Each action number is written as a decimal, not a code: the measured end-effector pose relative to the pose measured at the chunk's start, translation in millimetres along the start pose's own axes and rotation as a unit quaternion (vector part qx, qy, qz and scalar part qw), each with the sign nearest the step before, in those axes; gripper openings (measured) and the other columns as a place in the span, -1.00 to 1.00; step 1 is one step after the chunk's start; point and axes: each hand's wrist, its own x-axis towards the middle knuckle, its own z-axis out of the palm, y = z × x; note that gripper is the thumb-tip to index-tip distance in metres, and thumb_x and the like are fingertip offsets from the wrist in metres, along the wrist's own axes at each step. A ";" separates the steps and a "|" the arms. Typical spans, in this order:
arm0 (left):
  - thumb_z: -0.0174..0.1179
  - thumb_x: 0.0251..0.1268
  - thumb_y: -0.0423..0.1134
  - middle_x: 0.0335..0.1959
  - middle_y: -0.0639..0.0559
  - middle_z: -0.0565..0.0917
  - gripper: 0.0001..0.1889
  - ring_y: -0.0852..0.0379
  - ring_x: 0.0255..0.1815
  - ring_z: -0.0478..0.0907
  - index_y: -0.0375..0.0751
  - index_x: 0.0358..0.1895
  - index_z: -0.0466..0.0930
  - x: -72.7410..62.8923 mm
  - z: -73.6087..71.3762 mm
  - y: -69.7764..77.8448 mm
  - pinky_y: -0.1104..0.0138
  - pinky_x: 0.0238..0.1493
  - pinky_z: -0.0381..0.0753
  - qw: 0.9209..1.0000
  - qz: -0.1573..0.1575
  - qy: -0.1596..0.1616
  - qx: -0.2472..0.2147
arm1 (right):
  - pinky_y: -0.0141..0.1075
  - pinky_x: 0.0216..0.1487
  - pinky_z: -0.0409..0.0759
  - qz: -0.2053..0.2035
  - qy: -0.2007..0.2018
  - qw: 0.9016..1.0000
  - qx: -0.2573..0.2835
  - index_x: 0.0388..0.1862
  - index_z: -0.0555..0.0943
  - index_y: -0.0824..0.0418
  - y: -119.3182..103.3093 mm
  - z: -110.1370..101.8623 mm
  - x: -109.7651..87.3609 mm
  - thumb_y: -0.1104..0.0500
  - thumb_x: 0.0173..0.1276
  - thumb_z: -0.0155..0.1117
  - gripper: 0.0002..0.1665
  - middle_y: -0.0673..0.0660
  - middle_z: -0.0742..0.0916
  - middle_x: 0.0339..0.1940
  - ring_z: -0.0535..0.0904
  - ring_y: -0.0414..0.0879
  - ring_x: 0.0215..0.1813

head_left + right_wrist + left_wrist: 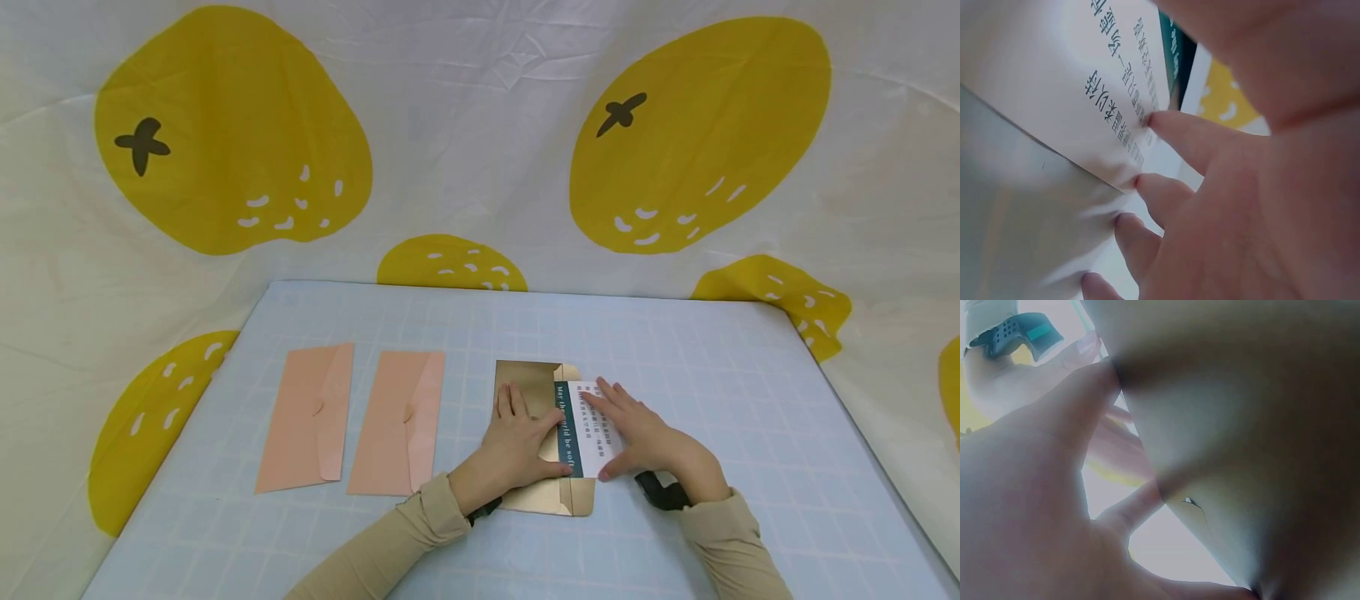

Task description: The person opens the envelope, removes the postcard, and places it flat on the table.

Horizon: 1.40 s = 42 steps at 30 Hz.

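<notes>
right hand (1229, 206) touches card (1066, 81); pink envelopes (386, 417) in head view alone.

From where I stand: gold envelope (528, 375) is smooth paper, metallic, slightly glossy. Card (588, 457) is smooth stiff paper, matt white with a dark printed band. Pink envelopes (302, 425) (386, 425) look like smooth paper, faint sheen on the flaps. Tabletop (592, 333) smooth, low sheen, plastic or coated, can't tell. Backdrop (480, 167) is creased cloth, slightly shiny. Sleeves (375, 537) matt cloth. Perforated strap (1022, 334) looks like matt rubber or plastic.
</notes>
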 end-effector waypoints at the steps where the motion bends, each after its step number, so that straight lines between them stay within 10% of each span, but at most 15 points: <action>1: 0.23 0.02 0.49 0.44 -0.63 0.07 -0.20 -0.58 0.45 0.00 0.27 0.33 0.35 0.0 -0.1 -0.1 -0.19 0.39 0.17 1.000 0.000 -0.001 0.000 | 0.40 0.36 0.00 0.003 0.000 1.000 0.000 0.57 0.19 0.16 0.3 -0.2 0.0 -0.01 -0.24 0.75 0.39 0.37 0.07 0.60 -0.08 0.41 0.55; 42: 0.21 -0.02 0.53 0.43 -0.63 0.09 -0.13 -0.60 0.45 0.00 0.29 0.41 0.34 -0.9 0.6 -0.7 -0.20 0.36 0.21 1.000 -0.003 0.004 0.004 | 0.41 0.32 0.09 0.008 0.010 1.000 0.024 0.54 0.21 0.23 2.2 -2.4 -1.4 0.10 -0.34 0.79 0.42 0.41 0.08 0.58 -0.08 0.45 0.53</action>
